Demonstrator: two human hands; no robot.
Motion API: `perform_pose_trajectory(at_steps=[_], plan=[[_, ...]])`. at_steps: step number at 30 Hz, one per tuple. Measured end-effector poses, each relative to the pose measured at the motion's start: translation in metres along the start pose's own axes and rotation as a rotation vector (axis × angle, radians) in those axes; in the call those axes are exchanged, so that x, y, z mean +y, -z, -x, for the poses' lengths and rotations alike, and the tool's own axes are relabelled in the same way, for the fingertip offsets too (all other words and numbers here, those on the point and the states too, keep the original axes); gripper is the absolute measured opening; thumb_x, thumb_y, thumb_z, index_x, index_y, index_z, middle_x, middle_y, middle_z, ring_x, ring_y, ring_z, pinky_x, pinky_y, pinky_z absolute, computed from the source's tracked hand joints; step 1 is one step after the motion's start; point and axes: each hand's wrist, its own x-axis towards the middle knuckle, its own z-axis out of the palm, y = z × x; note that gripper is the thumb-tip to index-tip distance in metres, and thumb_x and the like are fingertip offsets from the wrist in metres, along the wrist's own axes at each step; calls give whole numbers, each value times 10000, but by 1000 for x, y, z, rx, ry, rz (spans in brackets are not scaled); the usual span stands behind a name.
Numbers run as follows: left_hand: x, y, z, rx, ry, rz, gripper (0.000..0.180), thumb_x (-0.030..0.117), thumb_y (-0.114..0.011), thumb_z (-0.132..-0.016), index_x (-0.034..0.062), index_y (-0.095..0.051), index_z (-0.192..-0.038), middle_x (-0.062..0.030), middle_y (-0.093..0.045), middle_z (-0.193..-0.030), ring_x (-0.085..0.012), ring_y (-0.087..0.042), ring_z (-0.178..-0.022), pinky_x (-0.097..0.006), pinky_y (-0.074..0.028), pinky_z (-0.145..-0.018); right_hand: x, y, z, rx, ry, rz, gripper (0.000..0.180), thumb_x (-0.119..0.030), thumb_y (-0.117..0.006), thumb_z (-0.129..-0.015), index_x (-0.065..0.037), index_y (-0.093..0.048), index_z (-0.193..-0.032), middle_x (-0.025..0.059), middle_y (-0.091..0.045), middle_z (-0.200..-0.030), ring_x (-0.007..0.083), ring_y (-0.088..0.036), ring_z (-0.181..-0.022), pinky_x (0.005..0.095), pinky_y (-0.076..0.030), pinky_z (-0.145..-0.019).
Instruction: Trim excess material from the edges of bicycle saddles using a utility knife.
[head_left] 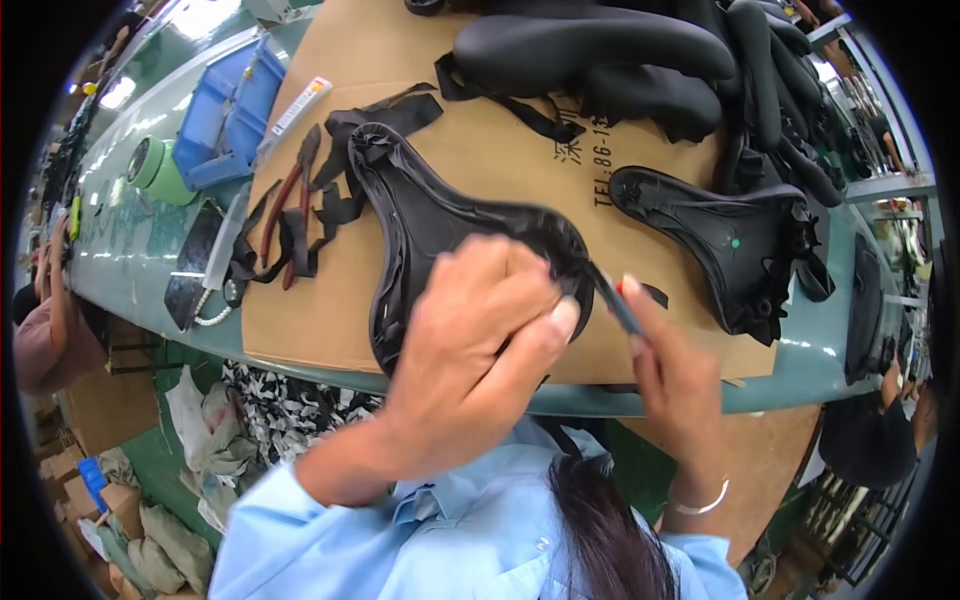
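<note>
Cardboard sheet [560, 190] on desk [130, 220]. First saddle [430, 190] mid-sheet, left hand [480, 340] over it; right hand [670, 370] with tool [622, 308] at its right edge. Pliers [306, 165] left, among strips [300, 245]. Second saddle [690, 225] right. Saddle pile [590, 50] behind. Bin [240, 160] back-left; phone [190, 270] left of sheet.

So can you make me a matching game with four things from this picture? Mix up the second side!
Column one:
1. Bin
2. Pliers
3. Cardboard sheet
4. Right hand

Column two:
A. Brown and flat, under the black seat piece
B. Holding a thin grey tool
C. Blue, next to a round green object
D. Red-handled, lying to the left of the black seat piece

Right pairs: 1-C, 2-D, 3-A, 4-B.
</note>
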Motion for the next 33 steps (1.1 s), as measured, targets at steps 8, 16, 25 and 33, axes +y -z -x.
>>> perform_pose_trajectory(at_steps=[8, 16, 25, 33], plan=[[-44, 11, -109, -207, 204, 467, 278, 245, -447, -1020, 59, -469, -815, -27, -470, -680, -98, -469, -601, -236, -388, -536, 7, -2, -43, -355, -273, -384, 585, -12, -541, -872, -173, -431, -1423, 194, -650, -842, 342, -554, -579, 368, -491, -593], [-7, 14, -94, -63, -148, -761, 364, 377, -676, -832, 28, -621, -740, -84, -598, -683, -207, -525, -605, -326, -430, -575, -2, -7, -31, 73, -91, -302, 578, 3, -558, -867, -135, -436, -1414, 209, -660, -973, 371, -629, -724, 424, -502, -644], [-34, 9, -125, -187, 297, 473, 221, 184, -677, -857, 27, -608, -718, 6, -566, -854, -54, -477, -821, -238, -383, -716, -27, -24, -13, -52, -427, -628, 560, -62, -519, -927, -107, -344, -1458, 242, -634, -1005, 373, -632, -703, 369, -493, -651], [-25, 29, -100, -117, 102, 474, 164, 173, -658, -848, 19, -603, -837, -61, -634, -831, -217, -549, -783, -379, -479, -716, -11, 15, 0, -152, -119, -377, 554, -44, -568, -854, -130, -472, -1393, 197, -651, -878, 366, -631, -717, 423, -495, -660]])
